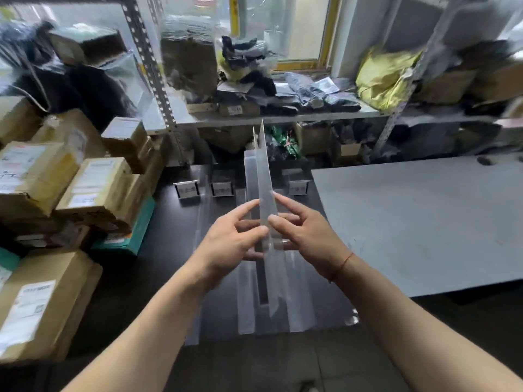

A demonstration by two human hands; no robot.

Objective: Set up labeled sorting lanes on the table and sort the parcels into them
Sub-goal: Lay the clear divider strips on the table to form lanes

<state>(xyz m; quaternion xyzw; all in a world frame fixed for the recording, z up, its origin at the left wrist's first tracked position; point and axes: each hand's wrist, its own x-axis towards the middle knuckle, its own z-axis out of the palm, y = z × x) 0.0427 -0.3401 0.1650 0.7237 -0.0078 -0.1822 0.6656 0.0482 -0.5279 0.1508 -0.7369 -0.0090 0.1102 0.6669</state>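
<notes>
Divider (pixel 264 193) (clear plastic) looks light, stiff, slippery; left hand (pixel 235 236) and right hand (pixel 302 233) pinch its near edge, best held low, above the table (pixel 169 250).

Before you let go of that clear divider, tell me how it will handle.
The clear divider probably handles stiff: it juts out straight and unsagging from where the left hand and right hand pinch it. It looks thin and light. Standing on edge, it may tip once released.
</notes>
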